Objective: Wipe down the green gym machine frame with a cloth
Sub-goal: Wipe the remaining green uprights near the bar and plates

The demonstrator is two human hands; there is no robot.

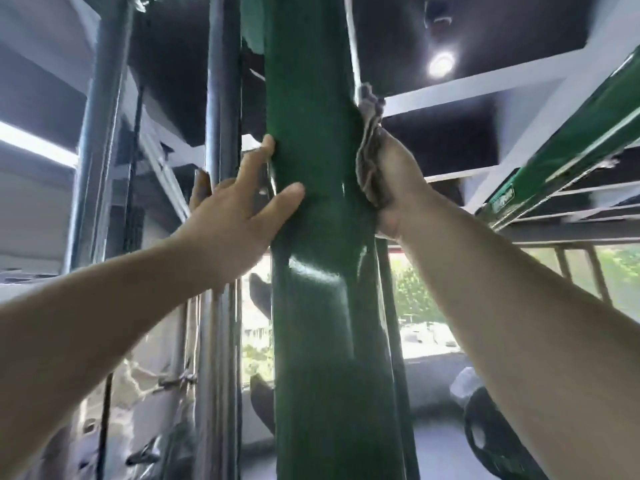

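A thick glossy green upright of the gym machine frame fills the middle of the head view, running from bottom to top. My left hand rests on its left side, thumb on the front face and fingers spread toward the back. My right hand presses a bunched grey cloth against the upright's right edge, fingers wrapped behind the post and mostly hidden. The cloth sticks out above the hand.
Grey steel guide rods stand just left of the upright. A slanted green beam crosses the upper right. A black weight plate sits low on the right. Windows with greenery lie behind, ceiling lights above.
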